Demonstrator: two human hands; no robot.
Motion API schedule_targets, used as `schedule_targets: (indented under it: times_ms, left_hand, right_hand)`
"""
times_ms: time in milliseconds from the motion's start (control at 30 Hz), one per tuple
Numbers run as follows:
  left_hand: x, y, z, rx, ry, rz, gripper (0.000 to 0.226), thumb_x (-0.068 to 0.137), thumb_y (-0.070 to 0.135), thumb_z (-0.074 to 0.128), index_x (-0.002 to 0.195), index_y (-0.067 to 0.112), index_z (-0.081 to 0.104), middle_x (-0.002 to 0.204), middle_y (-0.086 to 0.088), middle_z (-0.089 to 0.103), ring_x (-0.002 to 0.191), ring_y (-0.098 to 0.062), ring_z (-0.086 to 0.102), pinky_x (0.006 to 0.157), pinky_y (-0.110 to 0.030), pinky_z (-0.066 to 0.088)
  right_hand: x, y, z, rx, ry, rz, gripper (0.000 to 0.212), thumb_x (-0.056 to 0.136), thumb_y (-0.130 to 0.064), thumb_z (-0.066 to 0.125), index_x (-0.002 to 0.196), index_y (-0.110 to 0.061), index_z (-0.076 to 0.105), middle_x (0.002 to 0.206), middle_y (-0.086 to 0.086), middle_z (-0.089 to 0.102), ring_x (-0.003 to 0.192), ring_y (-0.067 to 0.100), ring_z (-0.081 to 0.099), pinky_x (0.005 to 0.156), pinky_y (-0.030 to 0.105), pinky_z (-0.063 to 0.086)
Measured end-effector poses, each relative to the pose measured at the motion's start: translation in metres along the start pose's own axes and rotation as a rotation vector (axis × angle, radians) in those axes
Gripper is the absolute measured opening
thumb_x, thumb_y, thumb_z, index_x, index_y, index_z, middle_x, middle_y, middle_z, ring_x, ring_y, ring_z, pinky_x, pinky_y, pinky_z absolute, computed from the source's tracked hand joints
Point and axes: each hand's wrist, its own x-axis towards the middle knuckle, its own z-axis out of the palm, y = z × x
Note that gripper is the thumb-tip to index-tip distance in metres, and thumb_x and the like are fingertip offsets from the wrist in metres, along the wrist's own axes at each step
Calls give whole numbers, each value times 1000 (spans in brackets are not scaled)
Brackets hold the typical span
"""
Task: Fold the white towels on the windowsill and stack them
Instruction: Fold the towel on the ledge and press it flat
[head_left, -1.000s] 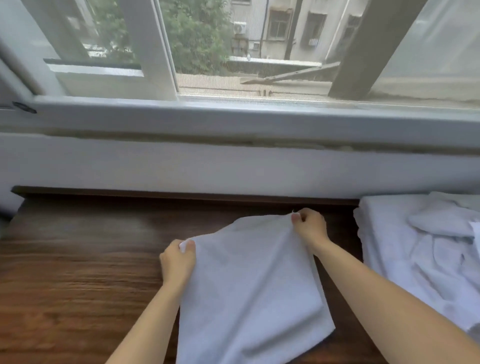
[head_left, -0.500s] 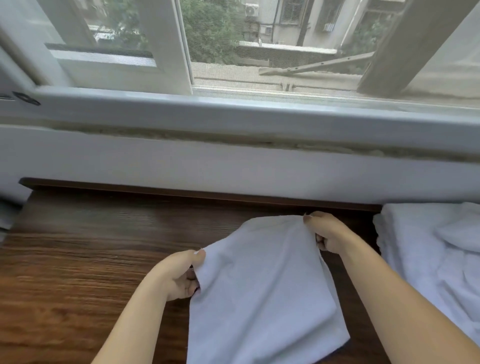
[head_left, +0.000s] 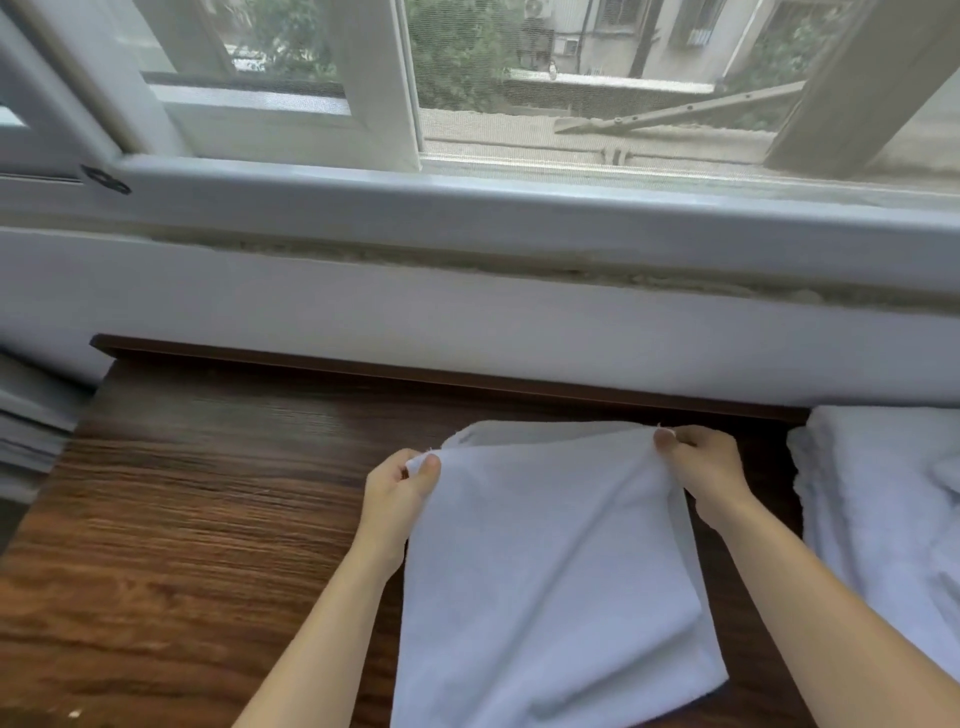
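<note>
From the head camera, I see my left hand (head_left: 397, 491) pinching the near-left corner of the white towel (head_left: 550, 582), thumb on top. My right hand (head_left: 701, 470) pinches the far-right corner the same way. Both hands are closed tight on cloth, not spread out.

The towel lies on the brown wooden sill (head_left: 208, 519), right in front of me. Its top edge is lifted off the wood, and I can see a second layer under it, so I think it is already folded over once. More white towels sit in a loose pile (head_left: 883, 509) at the right, just beside this one.

To do this fold well, I think I should keep both corners pulled apart so the edge stays straight, line them up with the layer below, and lay it down flat with no bumps.
</note>
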Motion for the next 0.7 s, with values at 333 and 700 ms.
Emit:
schedule_targets:
  times_ms: [333, 700]
  left_hand:
    - [34, 4, 14, 297, 47, 74, 30, 92, 36, 70, 69, 16, 72, 68, -7, 68, 68, -23, 63, 63, -34, 46]
    - [21, -1, 7, 11, 205, 131, 9, 91, 20, 77, 92, 29, 78, 87, 16, 78, 84, 2, 72, 71, -23, 56]
  right_hand:
    - [2, -3, 2, 48, 25, -28, 31, 96, -24, 72, 123, -9, 72, 117, 9, 71, 111, 30, 66, 104, 52, 53]
    - [-12, 3, -6, 201, 84, -130, 28, 95, -23, 74, 118, -6, 74, 108, 5, 74, 103, 22, 68, 94, 38, 54]
